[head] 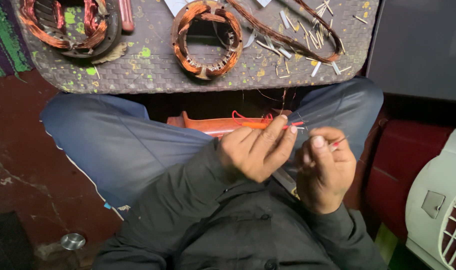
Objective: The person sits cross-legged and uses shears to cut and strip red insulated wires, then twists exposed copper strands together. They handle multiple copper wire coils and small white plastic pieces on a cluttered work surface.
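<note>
While the person sat cross-legged in blue trousers, the left hand (255,150) pinched a thin red wire (268,123) between thumb and fingers (278,131), holding it level above the lap. The wire looked smooth and plastic-coated, looping back in a small curl towards an orange-brown moulded tool handle (208,125) that lay across the legs. The right hand (325,167) was curled shut around a slim red-tipped piece (338,143), fingers closed tight with the thumbnail up; whether that piece joined the same wire could not be told. The two hands sat just beside each other, over the dark shirt.

Ahead stood a table (153,75) with a woven, grey, paint-flecked top, spotted green and yellow. On it lay a ring-shaped stator (206,40) wound in glossy copper coils, a second wound stator (68,25) at the left, a long bundle of loose copper wire (288,35), and scattered short pale sleeve cuttings (313,37). A white slatted plastic casing (438,200) stood to the right, and a small round metal lid (73,241) lay on the worn reddish floor (23,165).
</note>
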